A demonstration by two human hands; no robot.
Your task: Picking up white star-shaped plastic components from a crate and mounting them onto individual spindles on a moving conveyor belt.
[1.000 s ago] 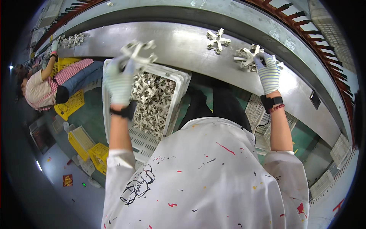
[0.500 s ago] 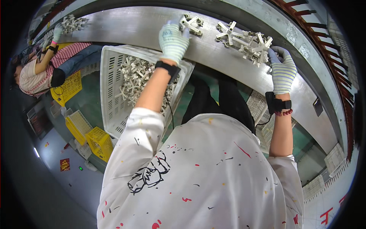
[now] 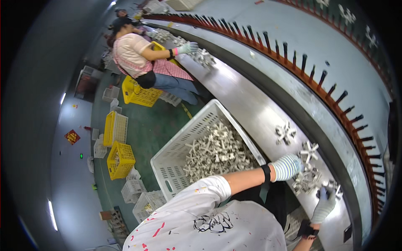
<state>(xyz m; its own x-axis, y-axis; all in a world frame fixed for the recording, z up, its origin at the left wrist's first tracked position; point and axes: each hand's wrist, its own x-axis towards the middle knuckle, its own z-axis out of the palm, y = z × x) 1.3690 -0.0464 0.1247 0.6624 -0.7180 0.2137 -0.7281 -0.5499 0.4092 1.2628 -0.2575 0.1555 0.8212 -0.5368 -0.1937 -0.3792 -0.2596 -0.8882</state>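
Note:
My left hand (image 3: pixel 287 167), in a striped knit glove, is at the left side of a heap of pale star-shaped parts (image 3: pixel 307 180) on the metal table. Its fingertips are hidden, so its grip does not show. Just beyond it lies a single white star-shaped part (image 3: pixel 309 151), and farther left another star-shaped part (image 3: pixel 285 134) lies apart. At the heap's right end is my right hand (image 3: pixel 323 208), gloved with dark fingertips. Its fingers are bent round a white star-shaped part (image 3: pixel 338 192), which they partly cover.
A large white crate (image 3: pixel 173 149) full of similar parts stands left of me against the metal table (image 3: pixel 247 98). Behind the table runs a rail with upright dark pegs (image 3: pixel 322 79). A co-worker (image 3: pixel 138 54) stands farther along. Yellow crates (image 3: pixel 120 160) are on the floor at left.
The view has swung left, showing more of the co-worker and room. My left hand has left the separate star-shaped part and come to the heap, closer to my right hand.

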